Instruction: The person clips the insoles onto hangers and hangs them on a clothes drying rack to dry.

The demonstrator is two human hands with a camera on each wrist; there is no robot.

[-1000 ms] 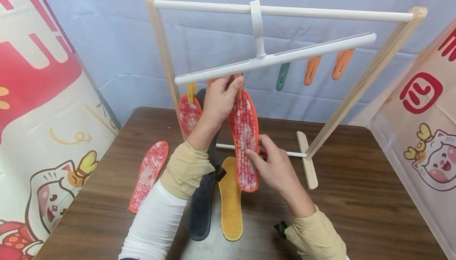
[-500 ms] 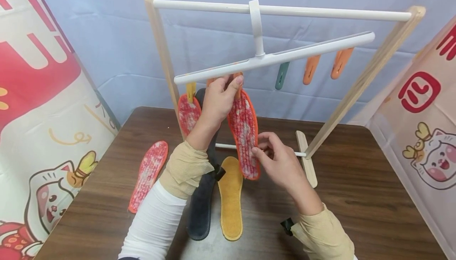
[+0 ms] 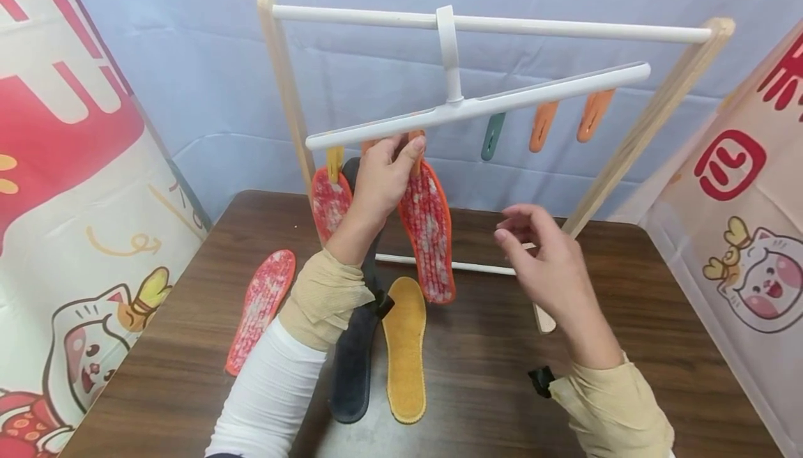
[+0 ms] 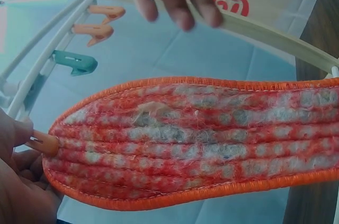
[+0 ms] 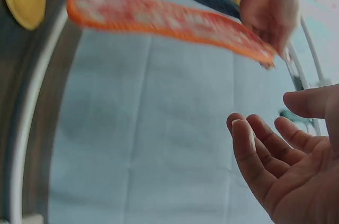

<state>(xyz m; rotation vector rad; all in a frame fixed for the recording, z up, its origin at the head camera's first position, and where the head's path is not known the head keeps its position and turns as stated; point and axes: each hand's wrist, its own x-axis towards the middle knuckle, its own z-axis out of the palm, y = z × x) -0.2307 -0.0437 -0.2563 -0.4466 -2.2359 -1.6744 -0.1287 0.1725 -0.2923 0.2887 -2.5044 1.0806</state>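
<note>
My left hand (image 3: 383, 176) pinches an orange clip (image 3: 417, 153) under the low left part of a white hanger (image 3: 502, 102). From that clip hangs a red-and-white insole (image 3: 431, 242) with orange edging; the left wrist view shows the clip (image 4: 45, 143) over its rounded end. My right hand (image 3: 552, 263) is apart from it to the right, its fingers loosely bent and holding nothing. Left of my left hand, a similar red insole (image 3: 330, 200) hangs from a yellow clip (image 3: 335, 164), with a dark insole partly hidden behind my hand.
A mustard insole (image 3: 406, 353), a dark insole (image 3: 351, 374) and a red insole (image 3: 262, 308) lie on the brown table (image 3: 489, 388). The hanger is hooked on a rack's top rail (image 3: 564, 28). Right of its hook are a green clip (image 3: 493, 137) and orange clips (image 3: 542, 127).
My right hand has let go of the lower part of the red insole and moved right. The insole's lower end has swung back. My left hand keeps its place at the clip.
</note>
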